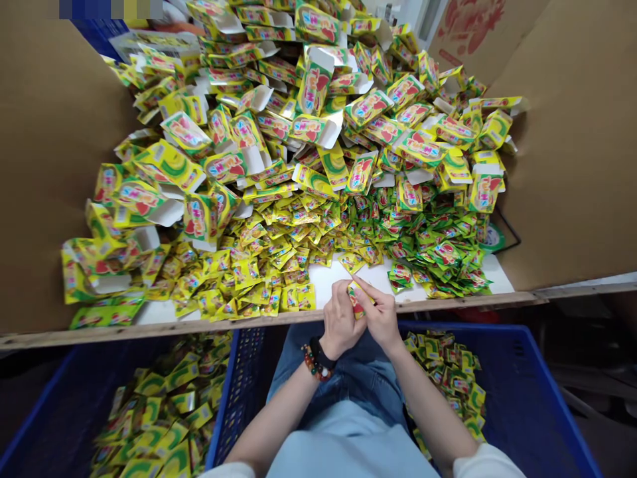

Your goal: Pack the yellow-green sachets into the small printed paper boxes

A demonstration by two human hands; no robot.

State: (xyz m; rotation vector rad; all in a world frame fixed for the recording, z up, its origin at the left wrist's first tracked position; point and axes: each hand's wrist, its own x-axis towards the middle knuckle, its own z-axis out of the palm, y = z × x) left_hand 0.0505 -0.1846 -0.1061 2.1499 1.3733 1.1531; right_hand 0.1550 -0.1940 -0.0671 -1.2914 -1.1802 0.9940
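Note:
Both hands meet at the table's front edge around one small yellow box (pixel 356 300). My left hand (pixel 341 317) wraps round its left side, fingers closed; a beaded bracelet is on that wrist. The fingers of my right hand (pixel 382 313) pinch the box from the right, near its upper end. Just beyond the hands lies a yellow sachet (pixel 351 262) on the white surface (pixel 326 275). Yellow sachets (pixel 249 272) are heaped to the left, green sachets (pixel 445 252) to the right. Behind them rises a big pile of yellow boxes (pixel 318 129), many with open white flaps.
Cardboard walls stand at the left (pixel 54 133) and right (pixel 572 146). A wooden edge (pixel 279 320) runs along the table front. Below it, a blue crate at the left (pixel 54 418) and another at the right (pixel 522 398) hold yellow boxes.

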